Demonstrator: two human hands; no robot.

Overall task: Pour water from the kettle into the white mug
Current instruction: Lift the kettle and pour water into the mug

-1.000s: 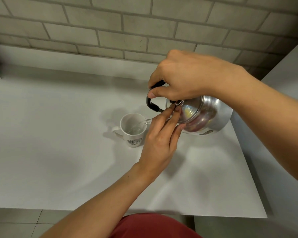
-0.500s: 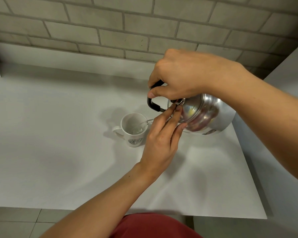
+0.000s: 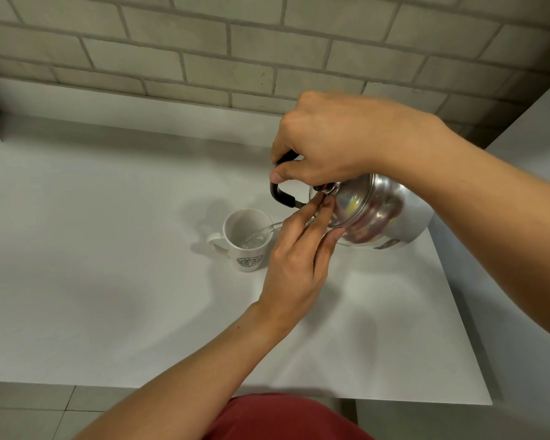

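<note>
A shiny steel kettle (image 3: 378, 214) hangs tilted to the left above the table, its black handle gripped by my right hand (image 3: 331, 141). My left hand (image 3: 299, 252) presses its fingertips against the kettle's lid, and hides the spout. A thin stream of water runs from behind those fingers into the white mug (image 3: 248, 239), which stands upright on the white table (image 3: 92, 249) with its handle to the left and a dark logo on the front. A little water lies in the mug.
A grey brick wall (image 3: 235, 52) with a low white ledge closes off the back. A white surface rises along the right side. The table's front edge runs near my red clothing (image 3: 286, 417), with a tiled floor below at the left.
The kettle and both hands hold nearly the same pose. Water keeps flowing into the mug, and the view has shifted only slightly.
</note>
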